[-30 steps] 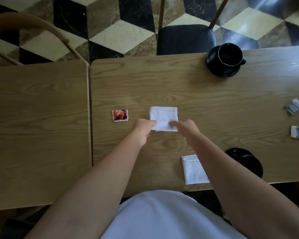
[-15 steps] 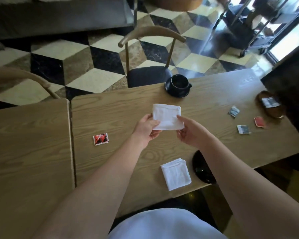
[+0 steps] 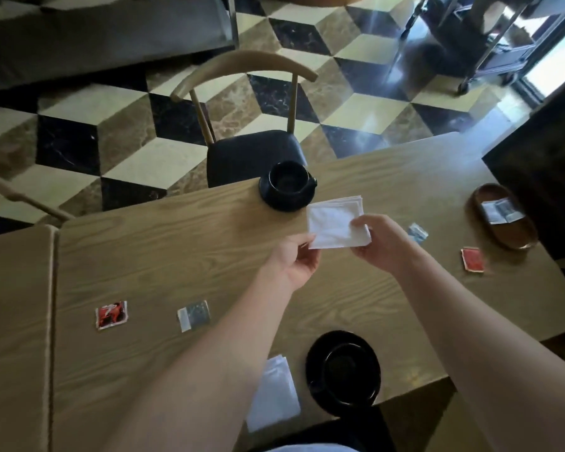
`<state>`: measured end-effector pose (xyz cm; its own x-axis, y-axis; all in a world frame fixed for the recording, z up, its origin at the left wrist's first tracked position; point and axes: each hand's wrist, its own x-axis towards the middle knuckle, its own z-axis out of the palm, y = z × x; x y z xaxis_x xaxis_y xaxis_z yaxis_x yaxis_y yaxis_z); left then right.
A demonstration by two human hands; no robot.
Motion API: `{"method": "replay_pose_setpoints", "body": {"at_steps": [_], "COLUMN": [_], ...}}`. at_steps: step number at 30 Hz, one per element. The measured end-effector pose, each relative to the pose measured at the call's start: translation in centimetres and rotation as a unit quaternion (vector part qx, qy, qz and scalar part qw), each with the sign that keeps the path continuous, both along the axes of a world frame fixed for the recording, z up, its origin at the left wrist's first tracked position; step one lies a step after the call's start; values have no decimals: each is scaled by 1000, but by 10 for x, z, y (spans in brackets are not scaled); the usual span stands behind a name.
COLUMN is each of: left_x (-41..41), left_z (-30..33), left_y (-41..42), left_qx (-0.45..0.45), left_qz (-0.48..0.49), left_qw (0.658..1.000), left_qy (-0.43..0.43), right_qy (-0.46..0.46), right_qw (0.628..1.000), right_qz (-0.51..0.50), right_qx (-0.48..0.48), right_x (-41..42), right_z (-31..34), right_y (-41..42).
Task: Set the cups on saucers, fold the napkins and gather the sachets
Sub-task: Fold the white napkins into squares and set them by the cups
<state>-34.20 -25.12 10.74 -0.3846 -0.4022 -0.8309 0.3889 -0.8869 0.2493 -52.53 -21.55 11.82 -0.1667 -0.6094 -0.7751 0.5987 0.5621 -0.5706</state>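
Our left hand point(image 3: 294, 262) and right hand point(image 3: 377, 244) both pinch the white folded napkin point(image 3: 335, 223), held up flat.

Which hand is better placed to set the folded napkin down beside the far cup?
Right, probably. The right hand grips the folded napkin across its right side, nearer the far cup. The left hand only pinches its near-left corner.
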Motion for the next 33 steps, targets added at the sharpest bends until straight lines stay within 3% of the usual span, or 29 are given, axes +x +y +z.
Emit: {"method": "replay_pose_setpoints", "body": {"at_steps": [3, 8, 15, 25, 33], "left_x": [-47, -108, -157, -171, -167], "left_z": [-15, -40, -73, -98, -120], "left_y": [-15, -57, -101, -128, -129], "left_qx": [40, 75, 83, 83, 96], "left_qz": [8, 63, 158, 208, 181], "left_qw": [999, 993, 972, 931, 926], "left_qy": [-27, -69, -154, -288, -318], "right_qy": [15, 130, 346, 441, 512], "right_qw": [1000, 986, 914, 866, 817], "right_qz": [0, 98, 213, 234, 266], "right_qx": [13, 20, -6, -22, 20], "right_x": [-43, -93, -129, -130, -120], "right_z": [-24, -64, -106, -126, -144], "right_y": [-25, -80, -149, -175, -169]}}
